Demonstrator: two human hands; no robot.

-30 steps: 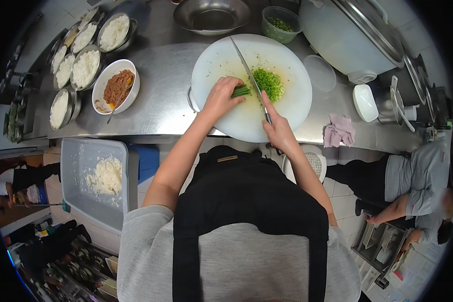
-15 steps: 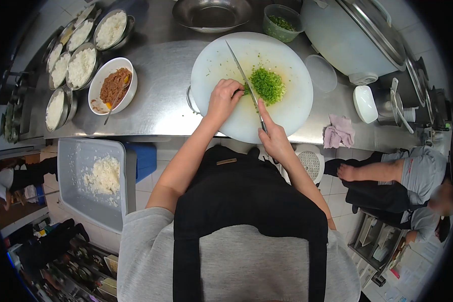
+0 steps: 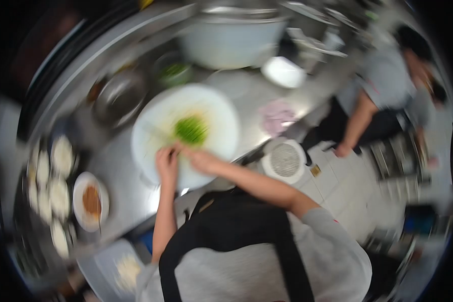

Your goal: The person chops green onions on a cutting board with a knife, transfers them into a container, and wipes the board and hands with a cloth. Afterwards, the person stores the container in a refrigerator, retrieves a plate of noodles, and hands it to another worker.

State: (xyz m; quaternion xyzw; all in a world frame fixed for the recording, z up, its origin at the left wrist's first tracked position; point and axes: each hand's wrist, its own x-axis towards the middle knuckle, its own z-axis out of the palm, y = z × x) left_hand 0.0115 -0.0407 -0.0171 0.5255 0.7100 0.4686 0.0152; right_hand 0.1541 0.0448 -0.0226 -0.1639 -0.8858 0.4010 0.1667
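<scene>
The view is smeared by motion. On a round white cutting board (image 3: 219, 153) lies a heap of finely chopped scallions (image 3: 191, 131). My right hand (image 3: 204, 161) is closed around the handle of a kitchen knife (image 3: 161, 132), whose blade shows as a faint streak across the board, left of the heap. My left hand (image 3: 167, 162) rests at the board's near edge with fingers curled, close beside my right hand and the blade. Its fingertips seem closed on uncut scallions, but blur hides the stalks now.
Left are rice bowls (image 3: 60, 198), a white bowl (image 3: 103, 214) of brown minced food and a grey tub (image 3: 93, 267). Behind stand a metal pan (image 3: 118, 100), a scallion tub (image 3: 175, 74) and a large pot (image 3: 229, 45). Right are a pink cloth (image 3: 277, 118), a white dish (image 3: 283, 72) and another person (image 3: 362, 118).
The whole view has turned and blurred; board and hands now appear further left and lower. My hands sit closer together. The person at right now appears higher in view.
</scene>
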